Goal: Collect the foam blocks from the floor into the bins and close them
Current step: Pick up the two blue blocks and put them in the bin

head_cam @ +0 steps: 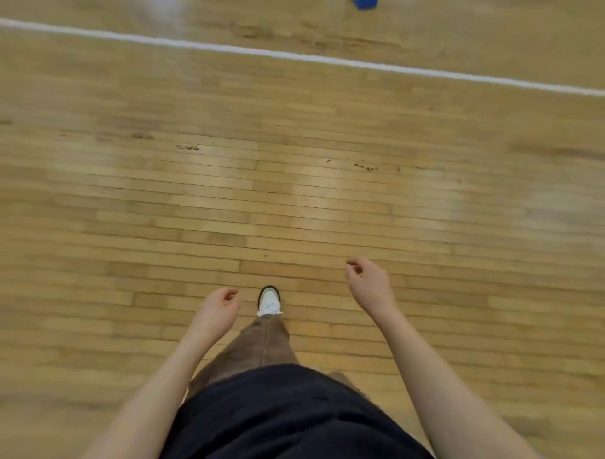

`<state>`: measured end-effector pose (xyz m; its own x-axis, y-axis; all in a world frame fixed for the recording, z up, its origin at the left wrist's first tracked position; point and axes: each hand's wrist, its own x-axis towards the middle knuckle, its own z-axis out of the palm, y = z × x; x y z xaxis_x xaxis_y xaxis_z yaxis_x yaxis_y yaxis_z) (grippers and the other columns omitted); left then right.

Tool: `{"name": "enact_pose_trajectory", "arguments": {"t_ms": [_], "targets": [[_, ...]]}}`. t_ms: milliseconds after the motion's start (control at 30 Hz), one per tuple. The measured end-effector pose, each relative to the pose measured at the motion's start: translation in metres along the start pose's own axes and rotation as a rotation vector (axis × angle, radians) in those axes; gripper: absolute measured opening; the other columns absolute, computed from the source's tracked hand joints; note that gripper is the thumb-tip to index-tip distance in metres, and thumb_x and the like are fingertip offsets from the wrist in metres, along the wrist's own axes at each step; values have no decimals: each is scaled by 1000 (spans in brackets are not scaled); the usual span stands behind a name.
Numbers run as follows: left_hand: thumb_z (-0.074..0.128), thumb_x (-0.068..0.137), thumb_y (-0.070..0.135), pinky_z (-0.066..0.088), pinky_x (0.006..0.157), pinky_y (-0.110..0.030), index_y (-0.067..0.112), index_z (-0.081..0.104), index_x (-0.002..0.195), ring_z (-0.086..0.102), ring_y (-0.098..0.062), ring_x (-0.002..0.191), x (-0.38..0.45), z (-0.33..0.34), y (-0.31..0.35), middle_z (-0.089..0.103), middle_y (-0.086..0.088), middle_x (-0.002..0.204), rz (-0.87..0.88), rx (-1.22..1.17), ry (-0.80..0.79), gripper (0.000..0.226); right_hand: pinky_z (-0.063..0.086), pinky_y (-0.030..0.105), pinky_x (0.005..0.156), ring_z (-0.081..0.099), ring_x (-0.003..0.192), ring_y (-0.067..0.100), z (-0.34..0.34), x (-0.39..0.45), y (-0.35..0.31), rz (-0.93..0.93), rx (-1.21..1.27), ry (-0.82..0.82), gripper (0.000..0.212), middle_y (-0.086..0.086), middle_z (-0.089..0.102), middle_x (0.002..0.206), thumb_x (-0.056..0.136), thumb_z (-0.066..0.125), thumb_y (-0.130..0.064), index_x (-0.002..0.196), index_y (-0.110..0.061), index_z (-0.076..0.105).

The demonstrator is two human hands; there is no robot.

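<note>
A blue object, maybe a foam block, is cut off by the top edge of the frame, far ahead on the wooden floor. My left hand hangs in front of me with loosely curled fingers and holds nothing. My right hand is a little higher and to the right, fingers also loosely curled and empty. Both hands are well short of the blue object. No bin is in view.
A wooden gym floor fills the view, crossed by a white painted line near the top. My white shoe and brown trouser leg step forward between my hands.
</note>
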<state>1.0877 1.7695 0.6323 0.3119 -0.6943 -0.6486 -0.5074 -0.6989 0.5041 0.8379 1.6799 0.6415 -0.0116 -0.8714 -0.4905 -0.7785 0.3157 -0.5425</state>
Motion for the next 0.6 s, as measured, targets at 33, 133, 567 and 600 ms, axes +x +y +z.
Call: {"name": "enact_pose_trajectory", "arguments": {"t_ms": [33, 133, 567, 600], "targets": [[45, 98, 21, 41, 97, -34, 7, 48, 133, 51, -22, 118, 14, -15, 2, 53, -11, 131, 7, -16, 7, 38, 43, 31, 88, 55, 111, 21, 6, 18, -17, -12, -15, -14, 34, 5, 62, 120, 97, 43, -29, 124, -14, 59], [44, 98, 19, 42, 94, -32, 4, 48, 133, 52, -23, 117, 55, -56, 17, 54, -13, 129, 17, -29, 42, 37, 43, 30, 85, 56, 109, 22, 20, 64, -62, -31, -45, -37, 34, 7, 63, 118, 97, 43, -27, 123, -12, 59], [45, 98, 26, 39, 92, -29, 8, 54, 127, 53, -23, 115, 269, -115, 207, 56, -7, 128, 178, 161, -118, 36, 45, 30, 82, 54, 94, 18, -13, 231, -104, 387, 118, -18, 35, 8, 62, 117, 97, 42, -24, 125, -10, 56], [46, 97, 26, 39, 90, -28, 8, 55, 126, 54, -23, 114, 289, -116, 225, 57, -7, 128, 186, 166, -133, 35, 44, 30, 83, 53, 96, 19, -19, 250, -107, 414, 141, -21, 35, 9, 61, 119, 97, 42, -22, 125, -8, 56]]}}
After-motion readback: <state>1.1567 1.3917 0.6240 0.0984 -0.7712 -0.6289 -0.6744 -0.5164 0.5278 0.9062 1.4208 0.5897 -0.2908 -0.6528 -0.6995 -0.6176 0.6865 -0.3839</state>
